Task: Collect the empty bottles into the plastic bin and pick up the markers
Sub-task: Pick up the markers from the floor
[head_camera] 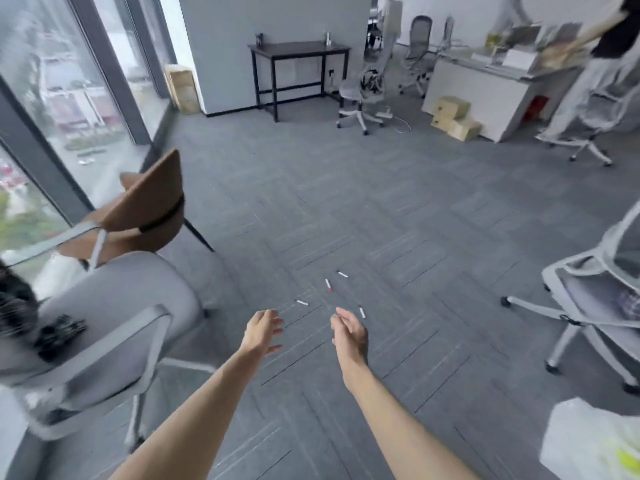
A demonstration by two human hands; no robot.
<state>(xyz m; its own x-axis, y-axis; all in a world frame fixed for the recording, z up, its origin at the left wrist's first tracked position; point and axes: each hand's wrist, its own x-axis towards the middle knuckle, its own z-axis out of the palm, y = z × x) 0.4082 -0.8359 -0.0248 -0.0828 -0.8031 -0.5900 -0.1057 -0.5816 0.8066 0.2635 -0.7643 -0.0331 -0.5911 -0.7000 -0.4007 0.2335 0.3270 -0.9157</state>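
Several white markers lie scattered on the grey carpet ahead of me: one with a red cap, one farther off, one to the left and one right beside my right hand. My left hand and my right hand are stretched out above the floor just short of the markers, both empty with fingers apart. A translucent plastic container with something yellow-green inside shows at the bottom right corner. I can make out no bottles on the floor.
A grey office chair stands at my left with a brown chair behind it by the window. Another grey chair is at the right. A dark table, cardboard boxes and a person are farther back.
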